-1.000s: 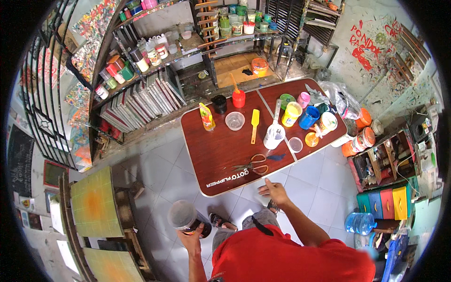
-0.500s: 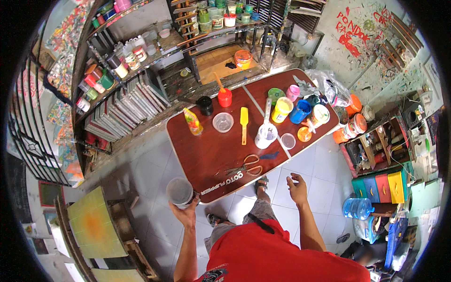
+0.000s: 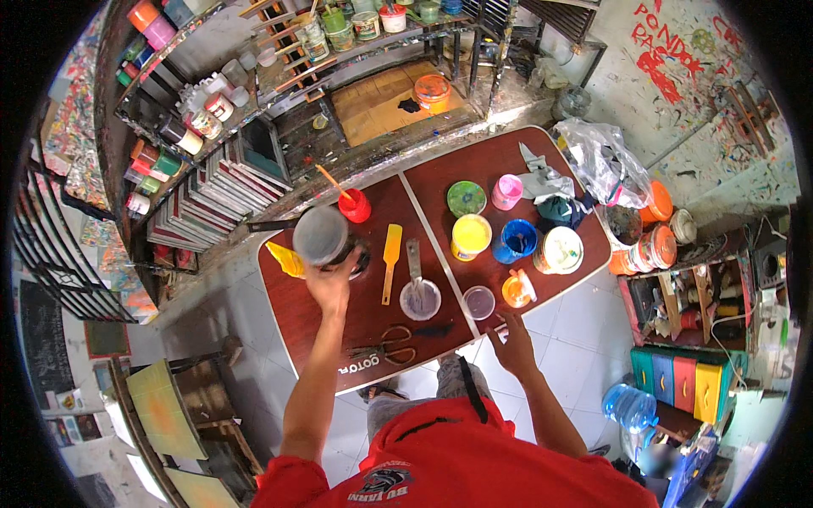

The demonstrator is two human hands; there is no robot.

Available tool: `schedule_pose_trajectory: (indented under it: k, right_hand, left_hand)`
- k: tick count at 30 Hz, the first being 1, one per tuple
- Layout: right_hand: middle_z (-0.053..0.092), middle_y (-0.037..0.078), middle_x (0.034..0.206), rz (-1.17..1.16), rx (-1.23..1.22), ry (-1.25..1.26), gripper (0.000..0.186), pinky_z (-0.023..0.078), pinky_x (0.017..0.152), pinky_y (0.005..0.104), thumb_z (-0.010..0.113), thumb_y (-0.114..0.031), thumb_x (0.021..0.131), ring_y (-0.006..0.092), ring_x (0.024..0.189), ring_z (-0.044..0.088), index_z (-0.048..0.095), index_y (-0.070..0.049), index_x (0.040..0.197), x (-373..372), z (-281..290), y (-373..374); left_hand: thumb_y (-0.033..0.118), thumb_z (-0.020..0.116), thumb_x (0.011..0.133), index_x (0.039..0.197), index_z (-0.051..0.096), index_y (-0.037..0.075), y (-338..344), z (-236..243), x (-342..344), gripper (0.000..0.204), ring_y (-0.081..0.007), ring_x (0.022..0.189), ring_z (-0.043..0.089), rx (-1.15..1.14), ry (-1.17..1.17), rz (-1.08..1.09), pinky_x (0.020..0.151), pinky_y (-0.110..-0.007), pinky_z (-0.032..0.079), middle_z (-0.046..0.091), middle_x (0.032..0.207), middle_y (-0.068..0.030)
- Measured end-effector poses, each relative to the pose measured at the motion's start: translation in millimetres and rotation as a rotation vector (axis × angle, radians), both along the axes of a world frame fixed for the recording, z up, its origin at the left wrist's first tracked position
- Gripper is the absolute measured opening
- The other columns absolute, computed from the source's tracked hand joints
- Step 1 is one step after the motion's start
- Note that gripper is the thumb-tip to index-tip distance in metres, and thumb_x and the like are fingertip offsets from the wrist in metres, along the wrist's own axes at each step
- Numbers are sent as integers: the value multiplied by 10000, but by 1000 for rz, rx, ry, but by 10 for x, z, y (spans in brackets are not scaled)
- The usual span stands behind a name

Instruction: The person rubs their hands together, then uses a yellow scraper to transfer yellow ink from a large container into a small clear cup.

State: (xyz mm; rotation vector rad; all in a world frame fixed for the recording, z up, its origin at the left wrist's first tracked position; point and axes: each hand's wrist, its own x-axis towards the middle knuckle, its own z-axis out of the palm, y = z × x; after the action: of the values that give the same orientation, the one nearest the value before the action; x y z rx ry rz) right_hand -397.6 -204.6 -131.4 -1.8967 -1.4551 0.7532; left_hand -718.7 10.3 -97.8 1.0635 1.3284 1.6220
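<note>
My left hand [image 3: 328, 286] is wrapped round a grey-looking plastic tub [image 3: 320, 234], held above the left part of the table. The tub partly hides a yellow bottle [image 3: 286, 260] and a dark container beside it. Near the table's front edge is my right hand [image 3: 513, 345], fingers apart and holding nothing. Just beyond its fingertips lies a small round clear plastic tub or lid [image 3: 479, 302]. A white cup [image 3: 420, 300] with a scraper [image 3: 413, 258] standing in it is to the left of that. Scissors [image 3: 395, 345] rest near the front edge, and a yellow spatula [image 3: 392, 262] lies farther back.
The brown folding table [image 3: 440, 199] carries open paint tubs: yellow [image 3: 471, 236], blue [image 3: 516, 241], white [image 3: 561, 251], green [image 3: 466, 199], pink [image 3: 507, 192], orange [image 3: 518, 289] and red [image 3: 355, 206]. Plastic bags [image 3: 605, 161] crowd its right end. Shelves [image 3: 279, 80] with jars stand behind; framed screens [image 3: 220, 203] lean at left.
My left hand has carried the grey tub from beside the table's left corner up and over the tabletop. My right hand has moved closer to the front edge. The view has shifted.
</note>
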Motion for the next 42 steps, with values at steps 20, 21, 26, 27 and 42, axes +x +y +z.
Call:
schedule_pose_trajectory:
  k: [20, 21, 26, 27, 42]
  right_hand:
    - [661, 156, 1103, 112, -438, 103, 435, 550, 780, 377, 724, -182, 891, 271, 879, 688, 591, -50, 1284, 541, 6, -270]
    - [661, 155, 1102, 141, -442, 87, 434, 550, 776, 378, 723, -184, 892, 272, 878, 688, 591, -50, 1283, 560, 3, -215]
    - [678, 126, 1043, 232, -417, 19, 391, 558, 706, 372, 714, -222, 901, 256, 831, 682, 620, -56, 1242, 525, -6, 179]
    - [682, 115, 1016, 227, -339, -21, 368, 559, 672, 360, 720, -214, 896, 243, 818, 674, 634, -38, 1208, 498, -40, 274]
    - [471, 195, 1312, 547, -187, -755, 946, 432, 1015, 525, 868, -385, 636, 394, 1228, 475, 425, -102, 1422, 124, -344, 2602]
  left_hand:
    - [150, 970, 596, 1262, 511, -14, 1841, -1960, 1524, 825, -208, 1109, 633, -46, 236, -248, 938, -358, 530, 631, 1243, -140]
    - [157, 961, 614, 1296, 498, -14, 1799, -1953, 1520, 842, -212, 1126, 625, -43, 271, -218, 942, -357, 530, 611, 1263, -149]
    - [208, 908, 710, 1405, 464, -11, 1452, -1768, 1026, 854, -227, 1150, 609, -282, 415, -172, 937, -352, 538, 531, 1328, -182]
    - [228, 873, 756, 1331, 558, -1, 1279, -1730, 880, 695, -201, 1057, 631, -200, 498, -43, 885, -341, 540, 594, 1226, -150]
    - [361, 774, 841, 718, 638, -15, -89, -1806, -387, 418, -180, 543, 582, -918, -18, 443, 414, -332, 467, 596, 689, -69]
